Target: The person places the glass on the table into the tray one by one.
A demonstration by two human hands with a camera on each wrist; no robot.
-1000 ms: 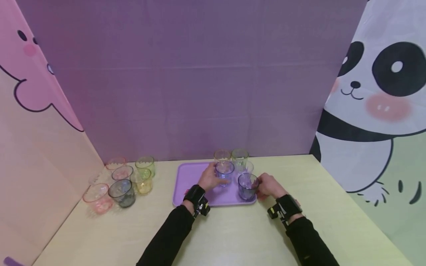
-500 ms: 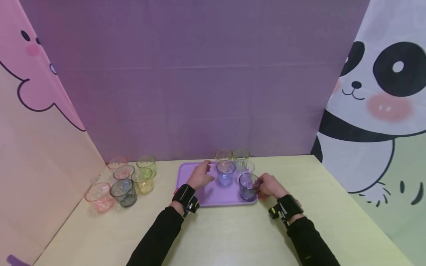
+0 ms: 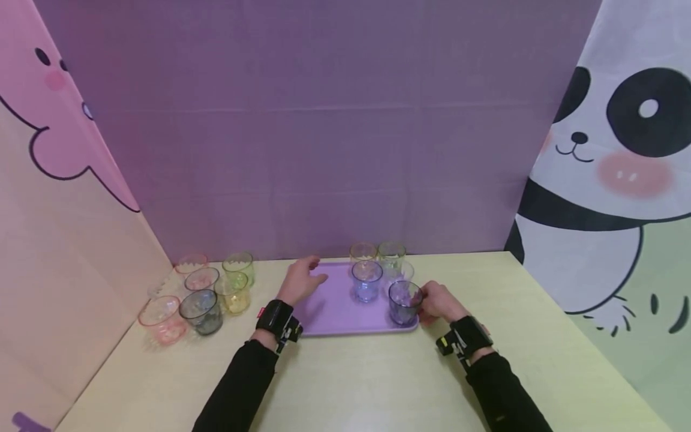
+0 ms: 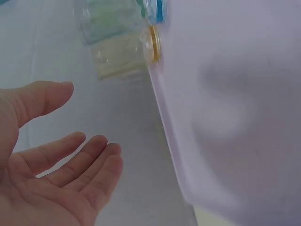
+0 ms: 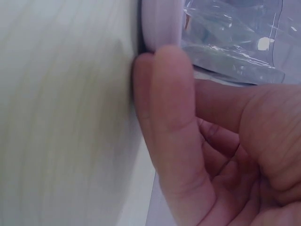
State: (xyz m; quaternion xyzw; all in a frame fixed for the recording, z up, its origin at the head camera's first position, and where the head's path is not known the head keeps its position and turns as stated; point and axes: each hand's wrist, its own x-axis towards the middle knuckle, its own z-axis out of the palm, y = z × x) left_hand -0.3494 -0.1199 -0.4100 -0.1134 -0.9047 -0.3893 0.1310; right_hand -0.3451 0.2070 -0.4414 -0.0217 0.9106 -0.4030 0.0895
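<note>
Head view bright; wrist views dimmer; shadow [image 4: 223, 73] on tray [image 4: 277, 146] seemingly blurred.

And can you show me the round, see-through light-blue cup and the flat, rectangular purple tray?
Round, see-through light-blue cup [image 3: 366, 288]: head view, on its front wall.
Flat, rectangular purple tray [image 3: 342, 315]: head view, on its bare floor.

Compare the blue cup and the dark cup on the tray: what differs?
Colour: the blue cup is light blue; the dark cup is smoky grey-purple.
Place: the dark cup stands at the near right corner of the tray; the blue cup stands farther back and to the left.
Hands: the right hand is right beside the dark cup; no hand is at the blue cup.
Shared: both are see-through and upright.
</note>
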